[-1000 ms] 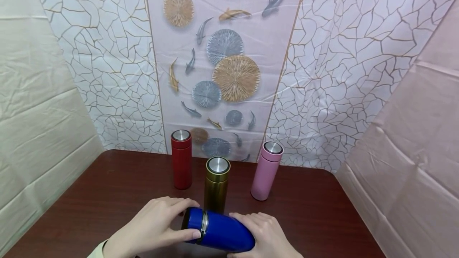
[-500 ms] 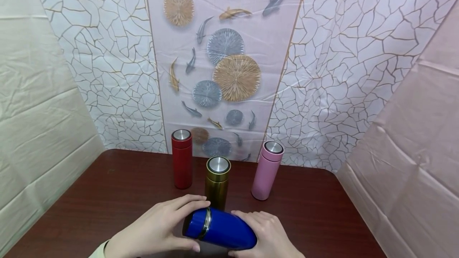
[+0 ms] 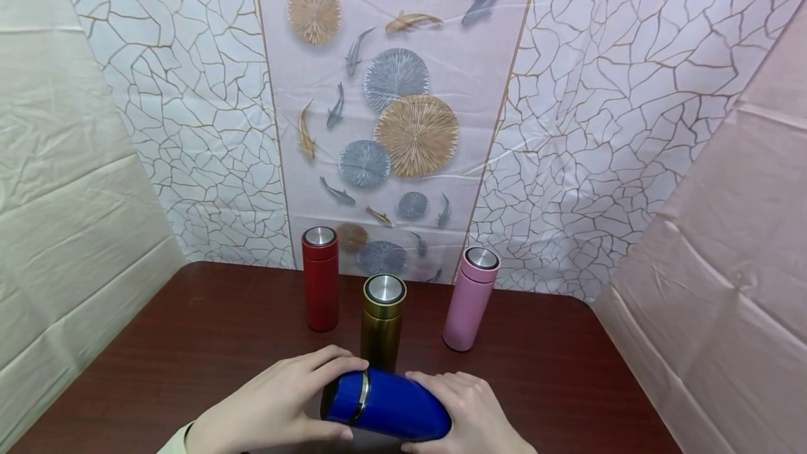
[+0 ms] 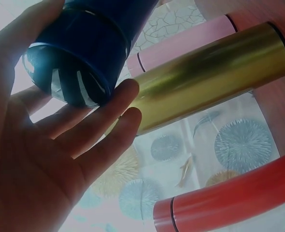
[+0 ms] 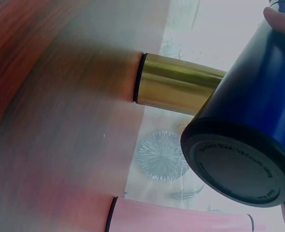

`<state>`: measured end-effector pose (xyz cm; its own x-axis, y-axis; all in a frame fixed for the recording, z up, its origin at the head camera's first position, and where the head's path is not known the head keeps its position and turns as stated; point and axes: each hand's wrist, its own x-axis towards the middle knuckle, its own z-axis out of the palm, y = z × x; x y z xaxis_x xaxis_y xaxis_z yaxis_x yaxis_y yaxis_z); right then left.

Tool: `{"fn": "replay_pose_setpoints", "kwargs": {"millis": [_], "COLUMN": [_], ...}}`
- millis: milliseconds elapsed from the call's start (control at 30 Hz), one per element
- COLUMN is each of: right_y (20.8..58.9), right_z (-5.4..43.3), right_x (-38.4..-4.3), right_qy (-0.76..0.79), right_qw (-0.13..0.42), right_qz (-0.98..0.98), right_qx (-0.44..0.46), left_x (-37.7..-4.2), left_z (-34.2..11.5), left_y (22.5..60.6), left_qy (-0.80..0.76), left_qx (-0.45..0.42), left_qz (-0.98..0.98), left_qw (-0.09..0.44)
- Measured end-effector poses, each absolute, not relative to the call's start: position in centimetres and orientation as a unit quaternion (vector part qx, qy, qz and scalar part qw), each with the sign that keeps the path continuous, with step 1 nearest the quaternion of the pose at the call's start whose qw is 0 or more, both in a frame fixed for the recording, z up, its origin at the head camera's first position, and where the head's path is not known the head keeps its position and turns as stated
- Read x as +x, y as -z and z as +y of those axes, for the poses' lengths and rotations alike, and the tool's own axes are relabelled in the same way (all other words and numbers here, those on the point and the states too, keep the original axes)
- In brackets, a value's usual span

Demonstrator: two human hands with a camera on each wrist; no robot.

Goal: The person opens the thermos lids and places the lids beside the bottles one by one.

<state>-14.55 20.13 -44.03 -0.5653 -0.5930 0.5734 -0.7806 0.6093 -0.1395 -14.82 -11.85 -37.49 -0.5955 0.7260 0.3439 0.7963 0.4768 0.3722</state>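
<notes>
A blue thermos flask (image 3: 403, 405) is held tilted on its side above the near part of the table, lid end to the left. My left hand (image 3: 277, 398) spans the lid (image 3: 342, 399), fingertips at the silver ring and thumb below on the near side. Its dark glossy end (image 4: 70, 79) faces the left wrist camera. Wrapped around the base end is my right hand (image 3: 473, 415), palm hidden. The flask's round base (image 5: 236, 169) with raised lettering shows in the right wrist view. Just behind stands a gold thermos flask (image 3: 382, 335), partly covered by the blue one.
A red thermos flask (image 3: 321, 293) stands upright at the back left, a pink one (image 3: 468, 310) at the back right. The dark reddish wooden table (image 3: 548, 370) ends against a patterned cloth backdrop (image 3: 536, 181), with cloth walls on both sides.
My left fingertips have shifted right along the lid to the ring, and the thumb has slid lower off it. The blue flask has moved slightly right. My right hand keeps its grip.
</notes>
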Motion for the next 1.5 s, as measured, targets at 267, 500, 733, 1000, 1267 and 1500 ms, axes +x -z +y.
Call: {"fn": "replay_pose_setpoints", "kwargs": {"millis": [267,500,733,1000,1267,1500], "right_y": [44.12,44.09,44.05,43.96,44.00,44.36], "right_z": [20.01,19.98,20.00,20.04,19.88,19.94], "right_x": [-14.54,-14.53,-14.40,-14.41,-14.54,-14.70], "right_qy": [-0.189,-0.189,-0.191,-0.187,-0.188,-0.180], "right_qw": [0.240,0.237,0.216,0.215,0.234,0.247], "right_qz": [-0.862,-0.864,-0.876,-0.874,-0.861,-0.858], "right_qx": [0.404,0.403,0.387,0.393,0.411,0.413], "left_x": [-14.85,-15.00,-14.94,-15.05,-15.09,-15.09], "left_z": [-12.03,-12.17,-12.15,-12.11,-12.07,-12.08], "left_y": [37.41,37.10,37.21,37.33,37.40,37.33], "left_qy": [0.241,0.268,0.279,0.231,0.204,0.203], "left_qx": [-0.427,-0.400,-0.380,-0.382,-0.382,-0.377], "left_qz": [-0.868,-0.875,-0.882,-0.892,-0.896,-0.900], "left_qw": [0.082,0.044,0.027,0.073,0.102,0.080]}}
